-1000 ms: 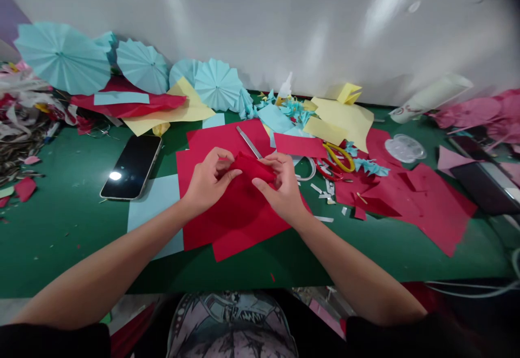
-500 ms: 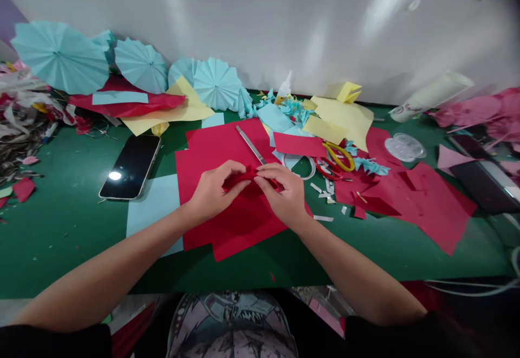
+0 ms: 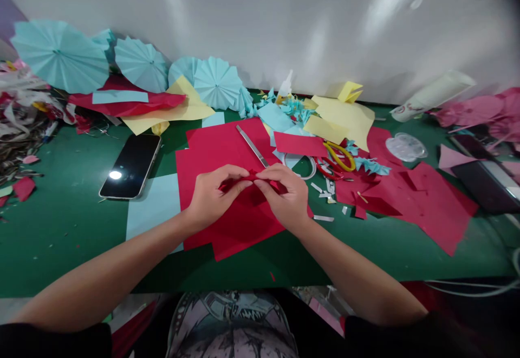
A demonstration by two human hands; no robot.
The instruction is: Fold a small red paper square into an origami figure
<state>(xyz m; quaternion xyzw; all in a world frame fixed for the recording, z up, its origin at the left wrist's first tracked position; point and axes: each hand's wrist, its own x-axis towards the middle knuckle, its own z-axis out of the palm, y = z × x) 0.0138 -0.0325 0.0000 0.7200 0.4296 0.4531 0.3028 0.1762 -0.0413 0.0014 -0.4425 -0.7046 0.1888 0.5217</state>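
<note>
Between my two hands is a small piece of red paper point(image 3: 252, 176), mostly hidden by the fingers. My left hand point(image 3: 215, 189) pinches its left side between thumb and forefinger. From the other side my right hand point(image 3: 284, 193) pinches it the same way, and the fingertips of both hands nearly meet. Beneath lie larger red paper sheets point(image 3: 215, 155), overlapping on the green table. A narrow silvery blade-like tool point(image 3: 251, 144) rests on them just beyond my hands. A light blue sheet point(image 3: 154, 203) sticks out from under the red ones at the left.
A phone point(image 3: 130, 167) lies at the left. Pleated blue paper rosettes point(image 3: 217, 84) lean along the wall. To the right are yellow-handled scissors point(image 3: 340, 156), a white tape ring point(image 3: 311, 169), a clear plastic dish point(image 3: 406, 147) and red paper scraps point(image 3: 441, 206). A glue bottle point(image 3: 285, 87) stands behind.
Both hands stay pinched on the small red paper. Their fingertips have come closer together and slightly lower, and less of the paper shows between them.
</note>
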